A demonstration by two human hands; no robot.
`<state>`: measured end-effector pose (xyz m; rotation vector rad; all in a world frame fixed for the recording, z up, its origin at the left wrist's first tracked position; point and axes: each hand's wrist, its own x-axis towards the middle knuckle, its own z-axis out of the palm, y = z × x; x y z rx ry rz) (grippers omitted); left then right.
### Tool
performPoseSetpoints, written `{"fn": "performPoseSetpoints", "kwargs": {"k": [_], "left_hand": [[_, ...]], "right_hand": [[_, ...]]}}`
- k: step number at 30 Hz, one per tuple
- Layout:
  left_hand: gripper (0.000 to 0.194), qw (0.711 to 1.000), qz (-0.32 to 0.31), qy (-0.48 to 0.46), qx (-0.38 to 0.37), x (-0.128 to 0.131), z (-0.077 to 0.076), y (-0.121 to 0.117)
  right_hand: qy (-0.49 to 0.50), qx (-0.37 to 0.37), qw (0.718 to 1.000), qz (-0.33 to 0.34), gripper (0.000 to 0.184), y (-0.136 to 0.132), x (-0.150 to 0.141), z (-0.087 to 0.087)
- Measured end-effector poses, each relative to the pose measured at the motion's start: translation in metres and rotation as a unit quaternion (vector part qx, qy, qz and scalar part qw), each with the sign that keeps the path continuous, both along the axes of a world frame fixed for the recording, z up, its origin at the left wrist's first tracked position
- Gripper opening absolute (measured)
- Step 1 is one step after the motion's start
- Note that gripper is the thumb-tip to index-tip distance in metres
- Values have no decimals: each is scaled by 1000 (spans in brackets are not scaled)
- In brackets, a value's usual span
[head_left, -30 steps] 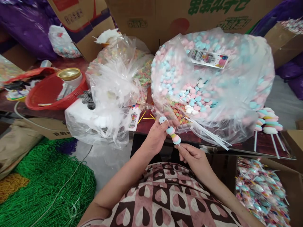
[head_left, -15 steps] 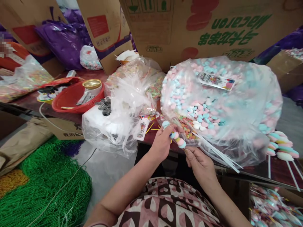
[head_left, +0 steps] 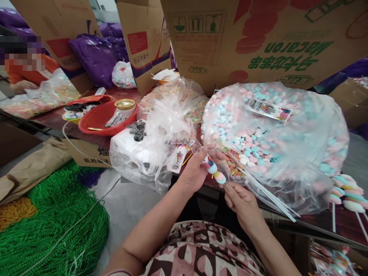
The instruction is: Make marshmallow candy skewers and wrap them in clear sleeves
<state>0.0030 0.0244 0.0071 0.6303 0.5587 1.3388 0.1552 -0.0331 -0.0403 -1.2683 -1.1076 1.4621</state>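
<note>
A candy skewer [head_left: 220, 178] of pastel pink, blue and yellow marshmallow pieces is held between my hands. My left hand [head_left: 195, 170] is closed round its upper part, where a clear printed wrapper [head_left: 209, 162] with red and blue marks covers the pieces. The lowest pieces stick out bare below it. My right hand [head_left: 240, 196] pinches at the skewer's lower end; the stick itself is mostly hidden by the fingers. Just beyond my hands, a big clear bag [head_left: 304, 138] of pastel marshmallows lies open, with white sticks [head_left: 273, 195] across its front edge.
Finished-looking skewers [head_left: 349, 191] lie at the table's right edge. Left of my hands are a plastic bag of white wrappers [head_left: 129, 153], a red basket [head_left: 94, 119] with a tin, and green cord [head_left: 63, 203] below. Cardboard boxes [head_left: 215, 46] stand behind; another person's hand [head_left: 25, 85] shows far left.
The printed wrapper now covers more of the skewer's upper pieces, leaving fewer bare. The head view has turned left, so the surroundings sit further right in the picture. Both hands keep their hold.
</note>
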Motion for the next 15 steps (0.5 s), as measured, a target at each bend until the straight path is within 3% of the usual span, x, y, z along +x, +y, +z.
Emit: {"fn": "performPoseSetpoints", "kwargs": {"k": [3,6,13,15], "left_hand": [[30,998,40,42,-7,5,0,-4],[27,996,52,66,-9,10,0,-11],[46,996,-3,53,-66,19,-2,-30],[47,996,14,37,-77,18,-1,-33]], "right_hand": [[-8,7,1000,-8,45,-4,-2,-1],[-4,7,1000,-9,48,-8,-3,0],[13,-15,1000,-22,51,-15,-6,-3],[9,-29,999,-19,56,-15,-8,-9]]}}
